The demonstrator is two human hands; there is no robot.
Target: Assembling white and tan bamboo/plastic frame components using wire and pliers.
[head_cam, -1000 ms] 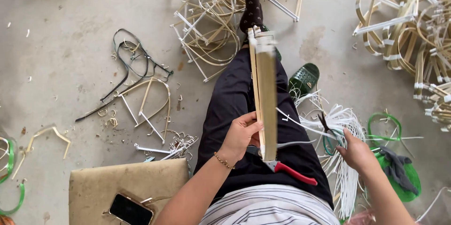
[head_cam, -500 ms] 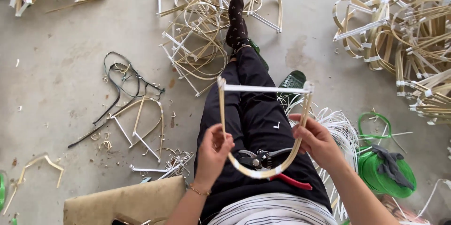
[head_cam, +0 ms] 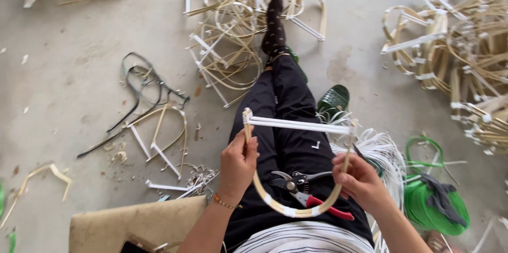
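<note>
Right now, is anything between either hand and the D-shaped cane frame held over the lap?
Nothing visible: the left hand and the right hand each already grip a side of the cane frame. Red-handled pruning shears lie on the lap beneath the frame's curved bottom, not between hands and frame.

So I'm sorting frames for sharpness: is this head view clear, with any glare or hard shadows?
Head view: sharp on both hands, left hand and right hand, gripping the bent cane frame; light soft and even, no glare, only faint shadows on the concrete floor; slight wide-angle stretch toward the edges.
</note>
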